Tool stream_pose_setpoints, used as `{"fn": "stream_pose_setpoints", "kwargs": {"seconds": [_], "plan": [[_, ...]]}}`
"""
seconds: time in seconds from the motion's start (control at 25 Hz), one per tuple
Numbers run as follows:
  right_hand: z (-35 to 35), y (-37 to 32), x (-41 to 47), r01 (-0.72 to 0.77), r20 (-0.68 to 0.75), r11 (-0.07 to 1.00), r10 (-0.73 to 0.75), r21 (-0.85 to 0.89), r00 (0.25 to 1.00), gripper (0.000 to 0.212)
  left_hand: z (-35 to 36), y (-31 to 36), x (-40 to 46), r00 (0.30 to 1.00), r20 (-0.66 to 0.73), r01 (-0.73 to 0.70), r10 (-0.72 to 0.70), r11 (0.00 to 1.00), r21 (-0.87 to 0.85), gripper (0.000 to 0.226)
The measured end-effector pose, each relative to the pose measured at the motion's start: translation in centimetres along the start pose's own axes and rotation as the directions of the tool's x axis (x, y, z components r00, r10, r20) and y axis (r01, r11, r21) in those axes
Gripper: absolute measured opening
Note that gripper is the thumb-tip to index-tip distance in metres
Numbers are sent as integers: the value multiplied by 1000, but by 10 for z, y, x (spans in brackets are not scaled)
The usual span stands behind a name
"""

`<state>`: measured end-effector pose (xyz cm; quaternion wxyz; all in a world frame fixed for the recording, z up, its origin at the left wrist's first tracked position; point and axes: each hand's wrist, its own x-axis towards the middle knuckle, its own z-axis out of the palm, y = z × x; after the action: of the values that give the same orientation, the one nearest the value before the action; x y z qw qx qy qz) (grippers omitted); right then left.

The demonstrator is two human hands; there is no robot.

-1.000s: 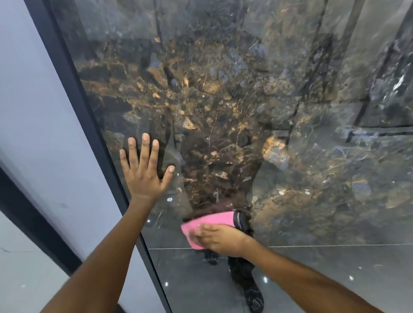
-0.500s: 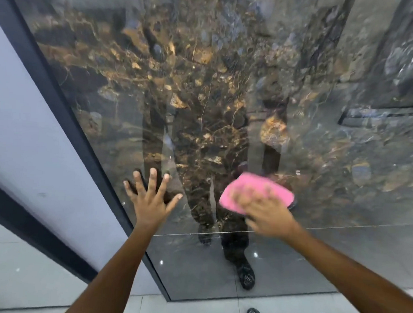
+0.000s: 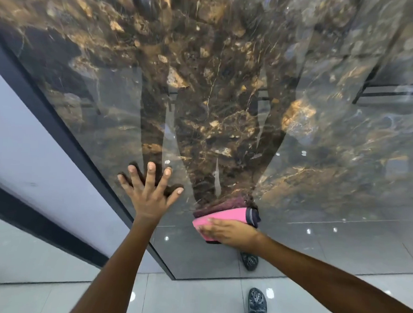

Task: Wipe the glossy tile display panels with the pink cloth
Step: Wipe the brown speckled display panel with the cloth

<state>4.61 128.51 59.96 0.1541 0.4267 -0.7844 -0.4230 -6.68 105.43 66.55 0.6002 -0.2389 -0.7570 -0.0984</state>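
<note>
The pink cloth [image 3: 223,214] is pressed flat against the lower part of the glossy tile panel [image 3: 228,97], low down near the bottom of the marbled pattern and a little above the panel's bottom edge. It is folded into a pad, with a dark band at its right end, and its reflection is seen as a dull red patch just above it. The cloth is held against the tile by the right hand [image 3: 229,234], whose grip is a flat press: the fingers lie nearly straight over the cloth's lower edge rather than curled round it. The left hand [image 3: 149,197] holds nothing; it is laid on the panel to the left of the cloth, palm on the tile and fingers spread wide, seemingly as a brace.

The panel is dark, veined in brown and gold, and set upright in a black frame [image 3: 57,123] beside a pale wall [image 3: 21,125]. The person's legs and arms are mirrored in it. Below, a light tiled floor [image 3: 47,299] and a dark shoe [image 3: 257,302] are seen.

As to progress, the work is judged to be under way, with the cloth at the foot of this panel. No clear line between wiped and unwiped tile can be made out, since the gloss reads much the same all over, so the share already done cannot be told. The far right of this panel and any other panels are presumed to remain.
</note>
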Motion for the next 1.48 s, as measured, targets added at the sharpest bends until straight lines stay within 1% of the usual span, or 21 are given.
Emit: {"fn": "stream_pose_setpoints", "kwargs": {"seconds": [0.16, 0.2, 0.32, 0.4, 0.44, 0.52, 0.64, 0.68, 0.8, 0.88, 1.0, 1.08, 1.16, 1.2, 1.24, 1.28, 1.32, 1.36, 1.4, 1.44, 1.48], "plan": [[-18, 15, 25, -283, -204, 955, 295, 86, 934, 48, -2, 1, 0, 1000, -6, -8, 8, 1000, -16, 71], [-23, 13, 30, -243, -153, 968, 251, 69, 956, 48, -4, 1, 1, 1000, -3, -11, 11, 1000, -14, 71], [-8, -14, 5, 164, 83, 985, -168, 47, 982, 63, -4, 2, 2, 1000, -15, -13, 13, 999, -34, 70], [5, -3, -37, 147, 45, 988, -149, 56, 988, 66, -2, 1, 3, 1000, -4, -11, 11, 1000, -4, 70], [8, 10, -57, 34, -76, 998, -30, 51, 997, 69, -2, 2, 3, 1000, -4, -9, 9, 1000, 2, 70], [-3, 40, -94, -287, -251, 947, 316, 145, 915, 69, -1, 3, 1, 1000, -10, -7, 7, 1000, -8, 70], [-39, 75, -88, -630, -295, 703, 711, 331, 638, 68, -2, 1, 3, 1000, -3, -16, 16, 1000, -1, 71], [-47, 77, -75, -631, -275, 702, 711, 330, 647, 81, -4, 0, 6, 999, 23, -22, 22, 1000, 5, 72], [-55, 74, -59, -325, -249, 921, 373, 214, 894, 88, -20, 2, 10, 991, 132, 29, -25, 999, -30, 73], [-71, 107, -74, -299, -286, 932, 349, 204, 892, 74, -35, 11, 19, 973, 207, 129, -99, 982, -140, 66], [-123, 204, -106, -538, -454, 807, 585, 244, 672, 70, -52, 26, 83, 971, 168, 216, -170, 925, -313, 50], [-159, 276, -128, -716, -557, 606, 747, 346, 364, 72, -60, 35, 166, 976, 55, 214, -209, 900, -380, 49], [-186, 311, -125, -716, -534, 405, 844, 569, 53, 73, -70, 41, 256, 977, -57, 170, -205, 914, -369, 51], [-193, 311, -114, -678, -531, 447, 841, 583, 98, 70, -74, 42, 293, 977, -102, 144, -187, 931, -336, 51], [-192, 304, -102, -610, -577, 628, 752, 483, 318, 62, -77, 43, 319, 977, -127, 128, -172, 947, -295, 52], [-187, 292, -96, -463, -575, 829, 553, 313, 603, 54, -77, 43, 334, 978, -129, 127, -163, 960, -249, 53], [-185, 289, -99, -306, -495, 936, 352, 175, 794, 49, -76, 44, 340, 980, -119, 133, -158, 971, -197, 53], [-186, 298, -111, -247, -420, 963, 270, 110, 867, 46, -73, 43, 340, 982, -107, 138, -155, 978, -155, 54], [-192, 316, -126, -308, -453, 947, 314, 89, 834, 45, -69, 42, 337, 985, -97, 133, -146, 983, -129, 55], [-199, 339, -141, -465, -541, 875, 458, 134, 705, 46, -67, 41, 335, 987, -96, 117, -128, 987, -111, 56], [-210, 363, -157, -637, -586, 716, 656, 284, 476, 54, -66, 40, 334, 989, -95, 104, -113, 990, -98, 57]]}}
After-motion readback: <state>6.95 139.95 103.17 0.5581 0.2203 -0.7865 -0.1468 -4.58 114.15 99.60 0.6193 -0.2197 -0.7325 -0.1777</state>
